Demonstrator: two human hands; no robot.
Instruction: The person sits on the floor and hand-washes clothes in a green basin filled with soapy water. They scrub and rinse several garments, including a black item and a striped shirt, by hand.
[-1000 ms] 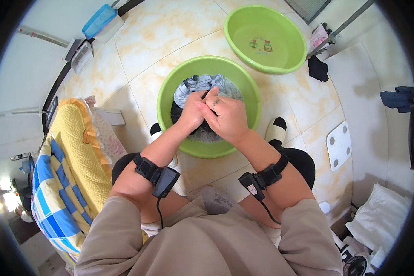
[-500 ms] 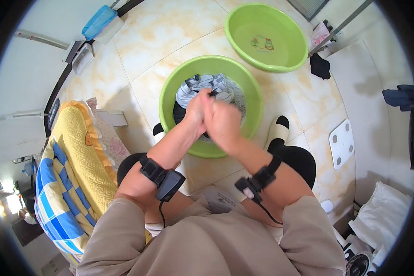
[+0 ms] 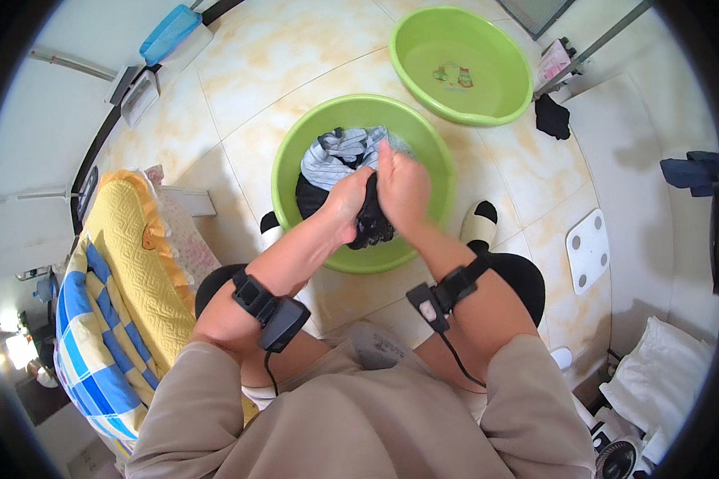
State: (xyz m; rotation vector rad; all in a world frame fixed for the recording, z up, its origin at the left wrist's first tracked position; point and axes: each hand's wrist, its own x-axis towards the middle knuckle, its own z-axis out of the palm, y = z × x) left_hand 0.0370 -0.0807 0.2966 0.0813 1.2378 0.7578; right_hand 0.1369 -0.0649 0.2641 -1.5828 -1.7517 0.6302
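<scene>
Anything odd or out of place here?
Maybe one stray: a crumpled dark cloth outside the far green basin, near its lower right rim, while the grey striped garment is in the near green basin. Dropped or put there: can't tell.

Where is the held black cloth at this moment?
In the head view's centre, the black cloth is between the left hand and right hand, over the nearer green basin.

The left hand [image 3: 347,201] and right hand [image 3: 404,188] hide part of the black cloth [image 3: 373,222] between them (most fingertips are out of sight). The lower edge cuts off the beige shirt [image 3: 359,427], and the print [image 3: 464,77] in the far basin [image 3: 495,92] is too small to read.
</scene>
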